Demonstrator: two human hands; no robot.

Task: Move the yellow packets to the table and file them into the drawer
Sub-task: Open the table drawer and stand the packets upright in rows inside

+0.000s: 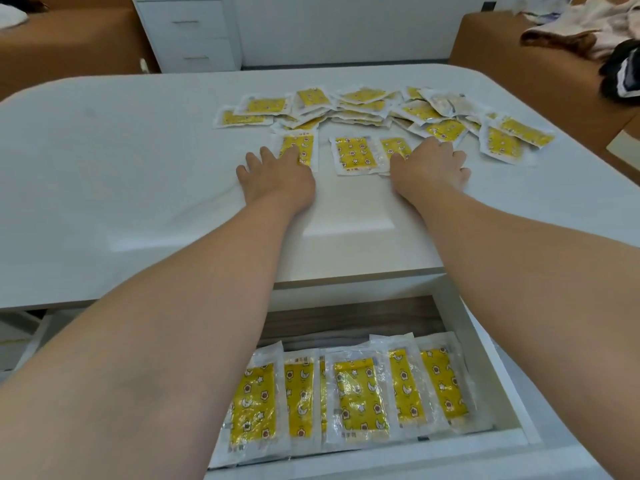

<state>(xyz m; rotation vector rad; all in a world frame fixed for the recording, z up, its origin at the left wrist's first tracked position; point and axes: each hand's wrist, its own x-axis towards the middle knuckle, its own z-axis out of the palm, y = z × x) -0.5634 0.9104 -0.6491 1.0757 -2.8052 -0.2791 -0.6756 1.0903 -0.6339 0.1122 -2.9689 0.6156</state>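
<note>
Several yellow packets in clear wrappers lie in a loose heap (377,107) at the far side of the white table (121,161). Three packets lie apart in front of it. My left hand (277,178) rests flat with its fingertips on the left packet (300,147). My right hand (427,168) lies flat over the right packet (393,148). The middle packet (355,154) lies untouched between the hands. Below the table's near edge the drawer (498,368) is open, with several packets (356,393) filed side by side in it.
A white cabinet (194,32) with drawers stands behind the table. Brown seats (519,60) flank it, the right one with clothes (588,26) piled on it. The table's left half is bare.
</note>
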